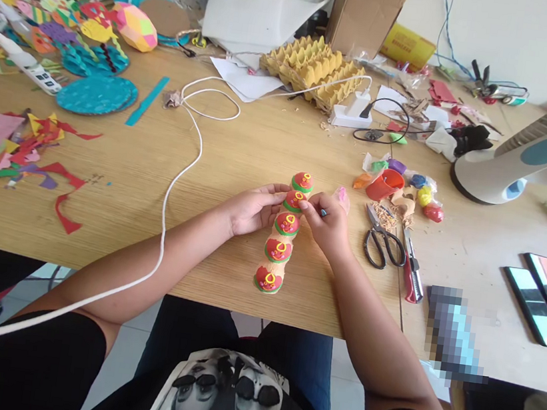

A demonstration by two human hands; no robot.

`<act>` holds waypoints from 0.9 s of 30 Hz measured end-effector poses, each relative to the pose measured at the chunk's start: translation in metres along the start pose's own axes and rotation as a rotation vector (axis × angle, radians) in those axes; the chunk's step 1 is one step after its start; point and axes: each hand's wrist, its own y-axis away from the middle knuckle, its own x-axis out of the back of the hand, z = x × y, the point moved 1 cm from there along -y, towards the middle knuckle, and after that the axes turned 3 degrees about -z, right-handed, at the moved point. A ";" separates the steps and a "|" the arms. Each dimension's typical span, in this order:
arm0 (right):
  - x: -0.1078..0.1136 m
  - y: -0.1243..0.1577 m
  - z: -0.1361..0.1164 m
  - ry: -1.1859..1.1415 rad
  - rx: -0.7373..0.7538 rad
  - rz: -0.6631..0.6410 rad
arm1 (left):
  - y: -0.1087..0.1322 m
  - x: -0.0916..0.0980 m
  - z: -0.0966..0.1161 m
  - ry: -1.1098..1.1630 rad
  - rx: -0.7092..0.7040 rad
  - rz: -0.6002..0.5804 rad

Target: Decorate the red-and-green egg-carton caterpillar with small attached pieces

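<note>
A strip cut from an egg carton lies lengthwise in front of me, near the table's edge. Its several bumps are coated in red modelling clay, with green rims, yellow loops on top and small face-like details. My left hand grips the strip's left side by the second bump from the far end, thumb on top. From the right, my right hand is closed, its thumb and fingertip pressed to that same bump. A small blue tip shows between its fingers; what it belongs to is hidden. Pink clay in clear wrap lies just behind this hand.
Scissors, a utility knife and an orange-red cup among wrapped clay lumps lie to the right. A white cable crosses my left forearm. Paper scraps lie left; a yellow egg tray stands behind.
</note>
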 end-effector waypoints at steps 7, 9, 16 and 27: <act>0.002 -0.001 -0.003 -0.072 -0.016 0.026 | 0.000 0.001 0.000 -0.001 0.004 -0.002; 0.001 -0.001 -0.003 -0.073 -0.017 0.025 | 0.000 0.001 0.000 0.000 0.006 0.004; -0.001 0.003 0.002 0.103 0.060 -0.028 | 0.002 -0.003 0.001 0.007 0.015 0.023; -0.003 0.003 0.006 0.094 0.034 -0.031 | 0.002 -0.004 0.000 0.002 0.018 0.014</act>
